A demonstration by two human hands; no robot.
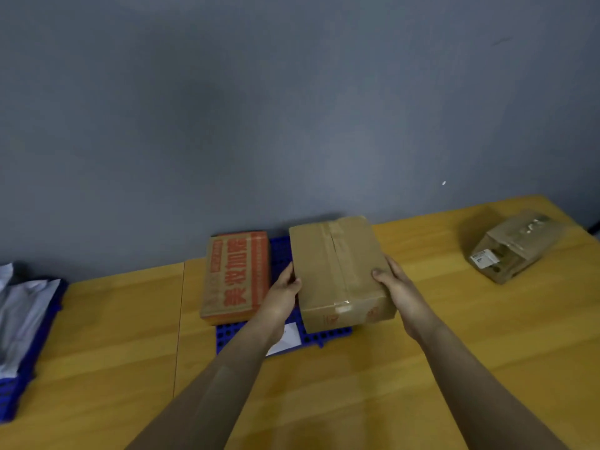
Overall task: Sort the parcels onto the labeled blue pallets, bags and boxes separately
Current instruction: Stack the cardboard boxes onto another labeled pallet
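Here your left hand and right hand clamp the plain taped box by its sides over the right half of the blue pallet at the worktop's back edge. The red-printed box lies just beside it on the left. Another box sits near the back right corner, grey bags on a second pallet at the left edge; the front is open.

A plain grey-blue wall rises behind a yellow wooden table, a seam running near to far at its left, under dim, even light
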